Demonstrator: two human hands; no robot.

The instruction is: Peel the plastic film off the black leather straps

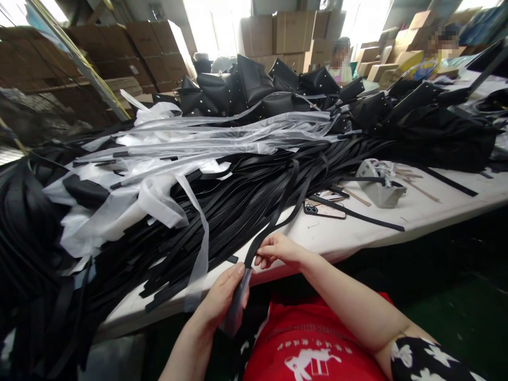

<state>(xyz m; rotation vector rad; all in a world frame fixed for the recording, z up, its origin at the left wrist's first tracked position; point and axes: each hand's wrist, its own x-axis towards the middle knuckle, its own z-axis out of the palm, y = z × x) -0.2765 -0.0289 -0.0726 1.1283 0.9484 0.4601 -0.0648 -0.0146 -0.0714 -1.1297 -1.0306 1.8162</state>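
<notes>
My left hand is closed round the end of a black strap, and a clear plastic sleeve covers that end below the thumb. Just to the right, my right hand has its fingers curled against the strap's edge. From my hands the strap runs up and away over the table edge, with a second strap length beside it. Behind it lies a big pile of black straps. Translucent plastic strips are spread across the pile's top.
On the white table lie a phone and a grey tape dispenser. Black leather bag pieces are heaped at the back. Cardboard boxes stand behind. Two people are in the background right.
</notes>
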